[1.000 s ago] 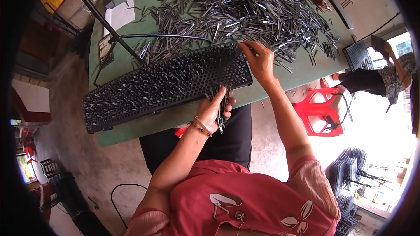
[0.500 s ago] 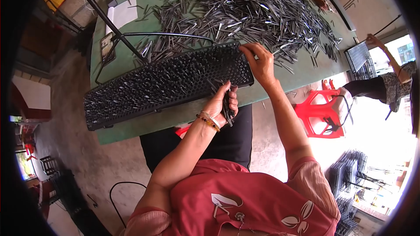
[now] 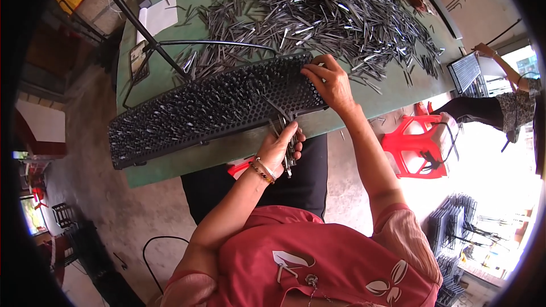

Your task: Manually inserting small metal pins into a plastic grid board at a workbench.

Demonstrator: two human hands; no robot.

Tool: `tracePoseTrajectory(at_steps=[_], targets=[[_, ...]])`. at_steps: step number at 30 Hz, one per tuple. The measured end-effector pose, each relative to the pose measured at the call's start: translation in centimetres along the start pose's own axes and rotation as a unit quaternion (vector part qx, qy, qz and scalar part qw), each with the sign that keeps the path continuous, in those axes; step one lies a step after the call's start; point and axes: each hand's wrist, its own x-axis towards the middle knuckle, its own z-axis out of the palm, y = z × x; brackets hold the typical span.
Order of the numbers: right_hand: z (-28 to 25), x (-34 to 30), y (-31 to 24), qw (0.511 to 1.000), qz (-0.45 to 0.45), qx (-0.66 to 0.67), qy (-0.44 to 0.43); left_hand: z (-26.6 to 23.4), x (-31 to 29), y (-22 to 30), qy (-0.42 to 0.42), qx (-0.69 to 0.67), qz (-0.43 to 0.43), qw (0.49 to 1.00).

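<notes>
A long black perforated rack (image 3: 284,94) lies tilted along the near edge of a green table. Short dark strips (image 3: 187,108) stand packed in most of its holes, while holes toward its right end show bare. My left hand (image 3: 278,146), with bracelets at the wrist, is closed round a bundle of thin dark strips (image 3: 289,153) just below the rack's near edge. Over the rack's right end, my right hand (image 3: 331,82) has thumb and fingers pinched together at the holes. Whatever sits between those fingertips is too small to make out.
A large heap of loose dark strips (image 3: 341,17) covers the back of the green table (image 3: 392,99). Black metal rods (image 3: 162,54) cross above the rack's left part. A red stool (image 3: 412,148) stands at right, near another person (image 3: 478,111). Black racks (image 3: 452,222) are stacked lower right.
My right hand has shifted slightly left over the holes. My left hand has moved a little left and down, and its bundle of strips now fans out more.
</notes>
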Motion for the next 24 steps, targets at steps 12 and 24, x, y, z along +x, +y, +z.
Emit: tracePoseTrajectory(at_steps=[12, 24], targets=[[-0.9, -2.6, -6.3, 0.983, -0.107, -0.024, -0.150, -3.3, -3.3, 0.9, -0.006, 0.006, 0.006, 1.000], [-1.2, -1.1, -6.4, 0.992, -0.113, -0.034, -0.047, -3.0, -1.6, 1.7, -0.047, -0.033, -0.013, 0.998]])
